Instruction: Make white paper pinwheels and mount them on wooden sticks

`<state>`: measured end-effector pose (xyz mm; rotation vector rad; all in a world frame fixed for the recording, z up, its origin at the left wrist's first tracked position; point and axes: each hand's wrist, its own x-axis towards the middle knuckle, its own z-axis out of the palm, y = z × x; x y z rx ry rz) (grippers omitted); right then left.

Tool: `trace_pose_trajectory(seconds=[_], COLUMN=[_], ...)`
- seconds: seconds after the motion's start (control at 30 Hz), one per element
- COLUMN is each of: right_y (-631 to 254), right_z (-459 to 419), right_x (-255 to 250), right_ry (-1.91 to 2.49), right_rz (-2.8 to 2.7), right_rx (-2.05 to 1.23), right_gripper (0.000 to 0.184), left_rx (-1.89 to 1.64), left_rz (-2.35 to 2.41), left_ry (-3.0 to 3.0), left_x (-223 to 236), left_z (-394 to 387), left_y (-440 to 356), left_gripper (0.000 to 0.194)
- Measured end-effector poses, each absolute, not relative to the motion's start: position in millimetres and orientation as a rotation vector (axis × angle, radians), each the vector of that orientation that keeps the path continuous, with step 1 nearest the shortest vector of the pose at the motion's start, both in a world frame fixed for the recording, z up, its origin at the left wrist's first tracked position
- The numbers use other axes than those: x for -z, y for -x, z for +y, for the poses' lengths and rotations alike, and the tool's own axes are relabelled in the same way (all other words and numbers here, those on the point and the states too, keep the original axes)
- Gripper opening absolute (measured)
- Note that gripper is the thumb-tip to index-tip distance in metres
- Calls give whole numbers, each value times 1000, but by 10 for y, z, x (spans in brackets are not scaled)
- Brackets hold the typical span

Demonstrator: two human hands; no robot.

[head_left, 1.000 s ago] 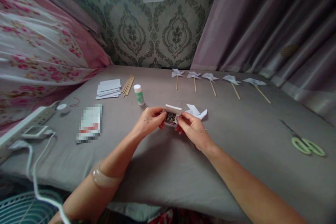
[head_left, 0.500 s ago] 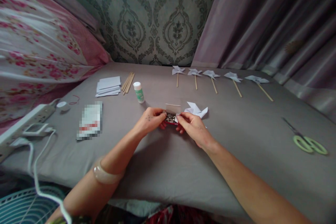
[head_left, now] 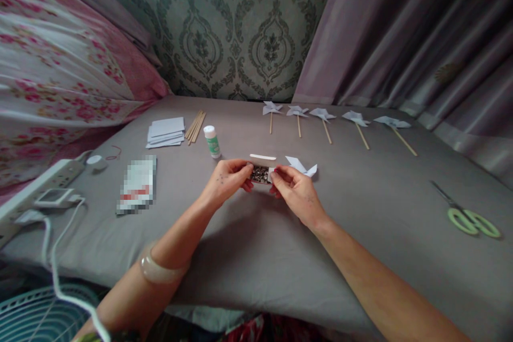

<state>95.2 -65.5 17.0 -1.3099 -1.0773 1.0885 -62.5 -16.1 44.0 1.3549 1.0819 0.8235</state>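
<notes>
A small cardboard box (head_left: 262, 175) with its lid flap raised is held between both hands over the middle of the table. Many tiny shiny metal pieces, which look like thumbtacks, fill it. My left hand (head_left: 227, 180) pinches the box's left end, thumb on top. At the right end, my right hand (head_left: 297, 192) grips the box by a white side flap. Just behind my right hand lies a folded white paper pinwheel (head_left: 301, 165) without a stick, partly hidden by the fingers.
Several finished pinwheels (head_left: 324, 115) on sticks lie along the back right. A glue stick (head_left: 212, 141), wooden sticks (head_left: 195, 127) and stacked paper (head_left: 166, 131) are at back left. Green-handled scissors (head_left: 467, 216) lie right. A blurred packet (head_left: 137, 184) and a power strip (head_left: 40, 195) are left.
Both hands have raised and tilted the box slightly, so more of its contents shows. The lid flap now leans differently. Everything else on the table stays in place.
</notes>
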Motion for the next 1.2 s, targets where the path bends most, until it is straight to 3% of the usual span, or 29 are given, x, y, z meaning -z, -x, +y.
trace_pose_trajectory(seconds=[0.17, 0.33, 0.53, 0.7, 0.87, 1.2], right_y=[-956, -944, -929, -930, -931, -929], right_z=[-631, -628, -643, -650, -622, -647], right_x=[-129, -118, -100, -116, -53, -44], right_ry=[1380, 1276, 1398, 1322, 1400, 1364], right_rz=[-1097, -1098, -1087, -1120, -1085, -1105], right_rx=[-1154, -1034, -1135, -992, -1104, -1125], right_gripper=[42, 44, 41, 42, 43, 48], left_rx=[-718, -892, -699, -878, -693, -688], left_rz=[1142, 1087, 1155, 1087, 1204, 1203], left_ry=[-1310, -1333, -1297, -1330, -1271, -1319], left_x=[-456, -459, -397, -407, -349, -514], left_z=[-154, -156, -147, -153, -136, -68], left_y=[622, 611, 615, 608, 595, 792], left_gripper=[15, 19, 13, 18, 16, 15])
